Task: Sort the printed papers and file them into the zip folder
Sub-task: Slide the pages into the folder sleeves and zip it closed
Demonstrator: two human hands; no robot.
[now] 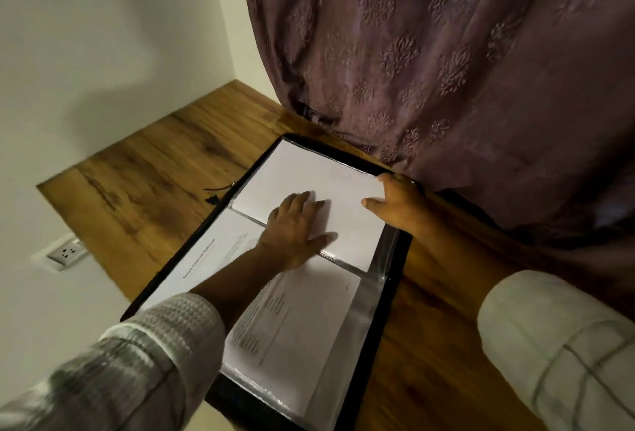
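Note:
A black zip folder lies open on the wooden table, with clear plastic sleeves inside. Its near half shows a printed page with a heading and lines of text. Across the far half lies a blank white sheet. My left hand presses flat on that sheet near the folder's spine, fingers spread and straight. At the sheet's right edge, my right hand grips the paper, thumb on top and fingers tucked behind the edge.
A purple patterned curtain hangs right behind the folder and drapes onto the table at the right. White walls close in the table's left and far sides. The folder's zip pull trails off its left edge. A wall socket sits lower left.

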